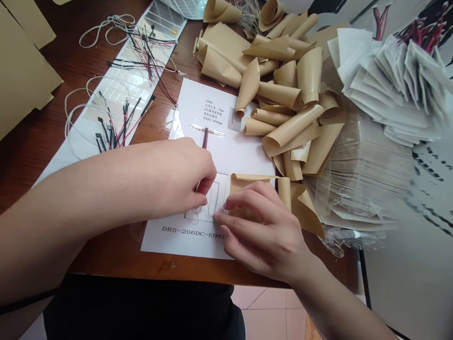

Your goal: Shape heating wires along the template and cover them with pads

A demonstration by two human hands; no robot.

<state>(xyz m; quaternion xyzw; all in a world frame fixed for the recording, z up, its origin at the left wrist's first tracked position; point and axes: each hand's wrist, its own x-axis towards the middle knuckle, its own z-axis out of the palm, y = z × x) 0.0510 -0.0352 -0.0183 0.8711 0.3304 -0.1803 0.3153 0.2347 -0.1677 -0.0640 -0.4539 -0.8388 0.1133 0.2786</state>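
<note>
My left hand (177, 177) is closed in a pinch on a red and black wire (205, 138) that runs up the white printed sheet (212, 113) on the brown table (53, 85). My right hand (264, 226) lies beside it, fingers curled and pressed down on a small clear square piece (212, 200) with a thin looped wire, and rests against a curled tan backing paper (300, 200). The two hands almost touch over the sheet's lower middle.
A heap of curled tan paper peels (283, 89) lies beyond the sheet. Stacked clear film sheets (364, 165) and white folded pieces with red wires (392, 80) are at the right. Bundles of black, red and white wires (116, 127) lie on a white strip at left.
</note>
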